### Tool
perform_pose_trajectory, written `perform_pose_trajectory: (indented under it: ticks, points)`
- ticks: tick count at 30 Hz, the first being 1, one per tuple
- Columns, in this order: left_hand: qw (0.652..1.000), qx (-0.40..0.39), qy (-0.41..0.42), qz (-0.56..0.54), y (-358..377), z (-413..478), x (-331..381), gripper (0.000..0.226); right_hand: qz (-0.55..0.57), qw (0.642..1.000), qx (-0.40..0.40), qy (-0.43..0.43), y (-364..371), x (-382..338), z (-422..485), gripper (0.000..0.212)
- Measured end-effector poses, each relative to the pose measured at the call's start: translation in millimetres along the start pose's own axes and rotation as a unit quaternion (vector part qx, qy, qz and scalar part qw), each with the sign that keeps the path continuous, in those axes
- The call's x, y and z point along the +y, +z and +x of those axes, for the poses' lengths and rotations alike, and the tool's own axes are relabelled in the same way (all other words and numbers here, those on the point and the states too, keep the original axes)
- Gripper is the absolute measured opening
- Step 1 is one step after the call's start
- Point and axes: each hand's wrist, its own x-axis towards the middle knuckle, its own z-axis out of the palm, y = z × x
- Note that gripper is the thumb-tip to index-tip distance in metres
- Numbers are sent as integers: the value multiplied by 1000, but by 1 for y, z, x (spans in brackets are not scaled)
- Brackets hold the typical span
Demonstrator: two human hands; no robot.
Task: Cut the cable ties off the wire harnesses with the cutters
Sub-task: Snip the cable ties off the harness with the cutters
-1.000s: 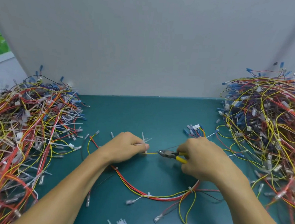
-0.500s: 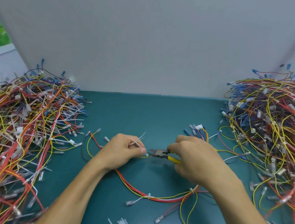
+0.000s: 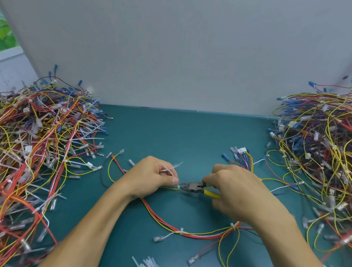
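Frame centre: the left hand pinches the harness by its thin yellow wire beside a white plastic cable tie. The right hand grips yellow-handled steel cutters, tips at the tie.

Bare mat; left heap, right heap

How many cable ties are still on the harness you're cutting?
3: one tie at the tip of the cutters by the left hand, one midway along the harness, one where wires branch below the right hand. Others may hide under the hands.
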Motion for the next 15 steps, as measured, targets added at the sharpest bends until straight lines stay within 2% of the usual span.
perform_pose_trajectory:
  ticks: [15]
  points:
    - [1000,-2,-13,-14,0,1,1,10,2,1000,-1,-16,2,-4,3,31]
